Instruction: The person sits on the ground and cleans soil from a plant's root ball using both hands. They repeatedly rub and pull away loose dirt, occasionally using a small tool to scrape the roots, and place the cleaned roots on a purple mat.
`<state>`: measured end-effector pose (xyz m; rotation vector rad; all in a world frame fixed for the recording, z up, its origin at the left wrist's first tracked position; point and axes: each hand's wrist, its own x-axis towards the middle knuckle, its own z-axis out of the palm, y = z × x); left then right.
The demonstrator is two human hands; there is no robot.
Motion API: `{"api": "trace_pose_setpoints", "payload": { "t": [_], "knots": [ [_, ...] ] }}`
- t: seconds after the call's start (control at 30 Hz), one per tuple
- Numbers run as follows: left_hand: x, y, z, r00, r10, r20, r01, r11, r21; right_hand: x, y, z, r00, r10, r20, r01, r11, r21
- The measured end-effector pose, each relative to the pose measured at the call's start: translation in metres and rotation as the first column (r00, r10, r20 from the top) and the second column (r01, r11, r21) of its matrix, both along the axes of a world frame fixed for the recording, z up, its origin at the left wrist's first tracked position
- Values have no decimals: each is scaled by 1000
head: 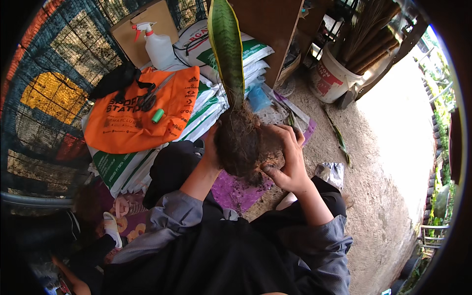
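A snake plant leaf, green with yellow edges, rises from a dark root ball held in front of me. My left hand grips the left side of the root ball, its fingers mostly hidden behind it. On the other side, my right hand has curved, soil-stained fingers around a clump of brown fibre and soil against the root ball. Beneath, a purple mat is strewn with crumbs of soil.
Stacked sacks at left carry an orange bag, scissors, a green spool and a spray bottle. A white bucket stands upper right. A cut leaf lies on the concrete. Another person's arm shows lower left.
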<state>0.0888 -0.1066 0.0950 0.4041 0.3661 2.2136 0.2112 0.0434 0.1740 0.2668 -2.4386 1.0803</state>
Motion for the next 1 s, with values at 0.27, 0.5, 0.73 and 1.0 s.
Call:
{"api": "trace_pose_setpoints", "payload": {
  "t": [0.27, 0.5, 0.73, 1.0],
  "knots": [
    [-6, -7, -3, 995, 32, -90, -37, 998, -55, 1, -10, 7, 998, 32, 48, -34, 999, 43],
    [10, -4, 26, 988, 57, -142, -65, 997, -50, 5, -1, 16, 998, -68, -7, 69, 992, 110],
    [11, 7, 24, 990, -16, -140, 15, 1000, -3, 1, -2, 9, 985, -164, -42, 170, 956, 238],
    [11, 7, 22, 969, 78, -235, -114, 983, -145, 1, 7, 6, 998, -55, 39, 62, 981, -185]
  ]
}}
